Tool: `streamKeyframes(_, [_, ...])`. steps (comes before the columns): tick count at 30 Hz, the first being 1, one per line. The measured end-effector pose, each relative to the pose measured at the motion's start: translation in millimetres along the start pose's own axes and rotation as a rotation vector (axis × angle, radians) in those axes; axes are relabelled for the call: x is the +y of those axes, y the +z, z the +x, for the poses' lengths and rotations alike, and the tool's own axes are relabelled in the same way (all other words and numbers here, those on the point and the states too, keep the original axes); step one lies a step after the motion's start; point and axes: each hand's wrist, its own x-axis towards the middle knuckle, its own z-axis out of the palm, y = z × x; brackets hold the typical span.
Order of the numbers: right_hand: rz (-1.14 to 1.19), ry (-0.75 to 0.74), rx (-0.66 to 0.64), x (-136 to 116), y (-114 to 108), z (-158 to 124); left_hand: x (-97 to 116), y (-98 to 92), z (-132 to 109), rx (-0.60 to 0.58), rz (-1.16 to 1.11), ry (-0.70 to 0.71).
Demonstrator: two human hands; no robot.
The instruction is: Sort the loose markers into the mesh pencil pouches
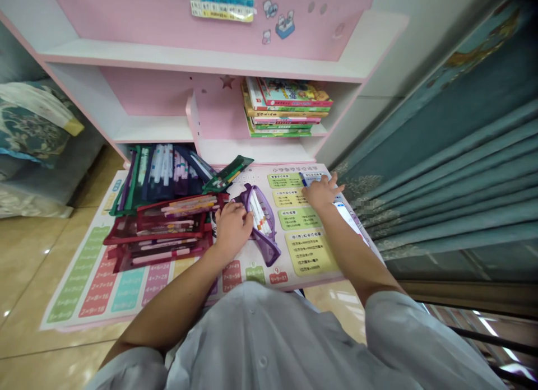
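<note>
My left hand (233, 226) rests at the left edge of an open purple pouch (269, 250) with white pens (259, 212) in it; its fingers are bent over dark mesh and what they grip, if anything, is hidden. At the table's right side, my right hand (321, 191) has its fingers spread, beside a blue pen (303, 180). Red mesh pouches (168, 233) holding pens lie left of my left hand. Behind them are green and dark blue pouches (162, 168) of markers. A separate green pouch (229, 174) lies aslant near the shelf.
A printed mat (96, 267) covers the table. A lit phone (348, 217) lies under my right forearm. Stacked books (290, 107) stand in the pink and white shelf (210, 59) behind. Teal curtains (454, 171) hang at the right, and a grey sofa (67, 160) is at the left.
</note>
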Motion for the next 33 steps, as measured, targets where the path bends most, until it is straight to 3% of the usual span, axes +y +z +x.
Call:
streamKeyframes(7, [0.124,-0.063,0.024,-7,-1,-8,3,-2.1,0,-0.004,-0.005,-0.014])
streamKeyframes(12, [0.425,-0.190,0.089,-26,-26,-52,3,-2.4,0,-0.016,-0.008,-0.017])
streamKeyframes(18, [0.657,-0.422,0.023,-49,-48,-105,3,-2.6,0,-0.005,-0.003,-0.007])
streamKeyframes(26, [0.590,-0.493,-0.071,-68,-48,-119,4,-3.5,0,0.005,-0.004,0.001])
streamKeyframes(33, [0.513,-0.510,-0.025,-75,-32,-119,4,-3.8,1,-0.002,0.008,0.013])
